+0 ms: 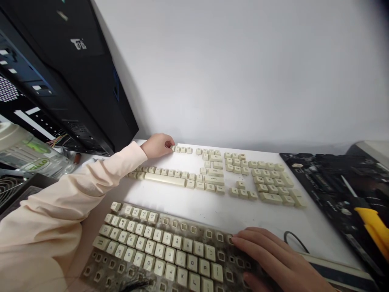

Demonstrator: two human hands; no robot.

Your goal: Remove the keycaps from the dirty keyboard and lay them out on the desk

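Dozens of keycaps [214, 179] beside a motherboard [334, 190]

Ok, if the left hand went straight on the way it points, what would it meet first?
The left hand would likely meet the nearest loose cream keycap in the back row first; it may already touch it, as depth is unclear.

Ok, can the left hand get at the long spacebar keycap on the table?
Probably yes: the left hand rests just beyond the spacebar keycap, and only low loose keycaps lie between.
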